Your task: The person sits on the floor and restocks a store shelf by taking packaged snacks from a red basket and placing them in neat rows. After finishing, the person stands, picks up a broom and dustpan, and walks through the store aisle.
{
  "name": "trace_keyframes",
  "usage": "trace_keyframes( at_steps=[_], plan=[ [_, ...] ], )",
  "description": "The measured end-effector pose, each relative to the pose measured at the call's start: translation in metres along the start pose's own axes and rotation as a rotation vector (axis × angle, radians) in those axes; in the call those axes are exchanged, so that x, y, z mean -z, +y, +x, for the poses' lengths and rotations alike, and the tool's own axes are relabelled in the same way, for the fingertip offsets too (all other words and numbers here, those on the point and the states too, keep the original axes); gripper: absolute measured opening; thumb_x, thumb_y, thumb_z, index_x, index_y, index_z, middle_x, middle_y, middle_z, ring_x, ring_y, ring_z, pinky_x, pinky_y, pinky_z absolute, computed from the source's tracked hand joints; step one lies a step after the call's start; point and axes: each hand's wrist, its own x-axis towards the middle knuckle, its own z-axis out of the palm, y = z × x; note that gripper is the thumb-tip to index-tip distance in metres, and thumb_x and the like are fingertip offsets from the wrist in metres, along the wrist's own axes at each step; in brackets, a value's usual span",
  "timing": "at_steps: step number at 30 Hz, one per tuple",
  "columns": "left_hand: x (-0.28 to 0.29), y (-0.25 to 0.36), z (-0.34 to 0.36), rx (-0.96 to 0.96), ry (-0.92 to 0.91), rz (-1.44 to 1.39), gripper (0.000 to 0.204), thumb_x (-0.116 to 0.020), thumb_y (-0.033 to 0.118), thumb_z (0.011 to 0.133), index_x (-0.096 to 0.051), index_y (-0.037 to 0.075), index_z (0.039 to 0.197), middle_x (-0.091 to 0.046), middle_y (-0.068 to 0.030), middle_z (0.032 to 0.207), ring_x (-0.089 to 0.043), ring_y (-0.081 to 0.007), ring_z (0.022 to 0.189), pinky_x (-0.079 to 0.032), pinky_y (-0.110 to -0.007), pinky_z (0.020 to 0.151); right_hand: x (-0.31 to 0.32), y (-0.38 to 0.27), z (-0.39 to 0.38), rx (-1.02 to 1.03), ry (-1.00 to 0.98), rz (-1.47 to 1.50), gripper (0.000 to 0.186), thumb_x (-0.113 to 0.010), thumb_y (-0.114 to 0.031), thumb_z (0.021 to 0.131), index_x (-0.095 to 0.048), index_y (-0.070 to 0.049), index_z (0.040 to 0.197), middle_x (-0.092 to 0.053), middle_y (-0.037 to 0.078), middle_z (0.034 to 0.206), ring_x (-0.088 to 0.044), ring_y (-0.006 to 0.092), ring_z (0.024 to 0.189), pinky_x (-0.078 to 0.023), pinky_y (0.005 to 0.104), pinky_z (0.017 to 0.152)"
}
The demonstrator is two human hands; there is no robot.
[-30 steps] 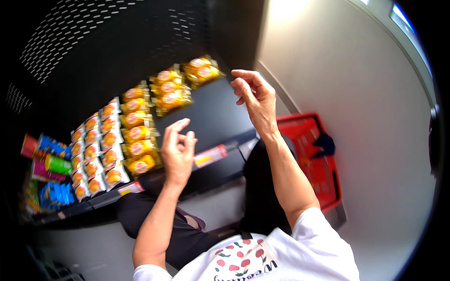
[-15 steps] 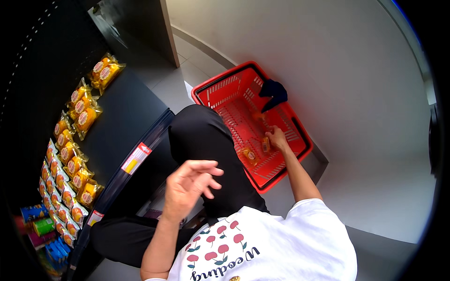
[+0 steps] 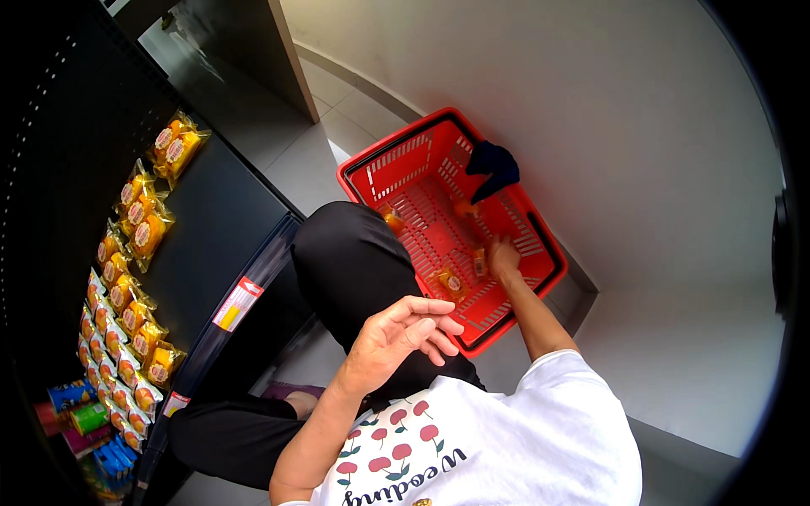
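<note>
My left hand (image 3: 401, 337) hovers over my bent knee near the basket's near rim. Its fingers are loosely curved and apart, with nothing in them. Deep inside the red shopping basket (image 3: 472, 327) is my right hand (image 3: 504, 257), pointing down. Its fingertips are blurred and partly hidden, so any hold is unclear. A small clear-wrapped snack packet (image 3: 480, 262) lies just left of it. Another yellow snack packet (image 3: 451, 282) rests on the basket floor, closer to me. Further orange packets (image 3: 393, 221) (image 3: 464, 207) show near the basket's left side and toward its far end.
At left, a dark shelf (image 3: 224, 198) carries rows of yellow wrapped cakes (image 3: 148, 232) and white snack packets (image 3: 110, 333). Colourful packages (image 3: 89, 417) sit at its lower end. A dark blue object (image 3: 492, 169) hangs on the basket rim. The pale wall (image 3: 624, 169) stands close on the right.
My left hand has moved right, toward the basket. My right hand has shifted slightly right, away from the small packet. An orange packet by the basket's left side has come into view.
</note>
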Motion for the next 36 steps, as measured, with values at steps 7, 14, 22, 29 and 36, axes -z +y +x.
trace_keyframes(
  at_steps=[7,14,22,29,36],
  plan=[
    [0.0,-0.004,-0.005,-0.043,0.031,0.055,0.034,-0.049,0.015,0.108,-0.054,-0.007,0.133,-0.069,-0.022,0.113,-0.073,-0.0251,0.093,-0.061,-0.033,0.076,0.007,-0.003,0.001,0.166,0.042,0.2,0.021,-0.057,-0.016,0.095,-0.066,-0.002,0.107,-0.07,0.021,0.1,-0.072,0.0409,0.087,-0.058,0.051,0.073],
    [0.003,-0.01,-0.014,-0.087,0.072,0.038,0.033,-0.048,0.014,0.108,-0.054,-0.007,0.133,-0.069,-0.0211,0.113,-0.073,-0.0242,0.093,-0.061,-0.033,0.076,0.112,-0.023,-0.027,-0.027,-0.106,1.274,0.021,-0.071,-0.015,0.094,-0.066,0.0,0.108,-0.069,0.011,0.092,-0.07,0.0177,0.077,-0.061,0.0322,0.068],
    [-0.007,-0.001,-0.025,-0.11,0.141,0.095,0.035,-0.052,0.018,0.107,-0.054,-0.006,0.133,-0.069,-0.0192,0.114,-0.072,-0.0215,0.091,-0.06,-0.031,0.075,0.256,-0.074,-0.095,0.332,0.003,1.862,0.018,-0.065,-0.015,0.101,-0.061,-0.001,0.11,-0.068,0.009,0.095,-0.071,0.0159,0.08,-0.063,0.031,0.069],
    [-0.005,0.018,-0.05,-0.391,0.421,0.24,0.053,-0.063,0.023,0.102,-0.042,-0.004,0.143,-0.064,-0.0187,0.121,-0.07,-0.0193,0.095,-0.059,-0.026,0.073,0.32,-0.138,-0.148,0.555,-0.209,1.998,0.012,-0.063,-0.011,0.101,-0.059,-0.002,0.108,-0.07,0.012,0.091,-0.073,0.019,0.078,-0.064,0.0358,0.073],
    [0.019,0.051,-0.087,-0.443,0.582,0.366,0.071,-0.076,0.038,0.093,-0.046,-0.003,0.143,-0.064,-0.0157,0.123,-0.064,-0.0161,0.107,-0.052,-0.027,0.091,0.329,-0.198,-0.172,0.742,-0.49,1.633,0.018,-0.069,-0.019,0.098,-0.067,-0.002,0.104,-0.066,0.003,0.085,-0.06,0.0065,0.065,-0.052,0.0211,0.059]
  ],
)
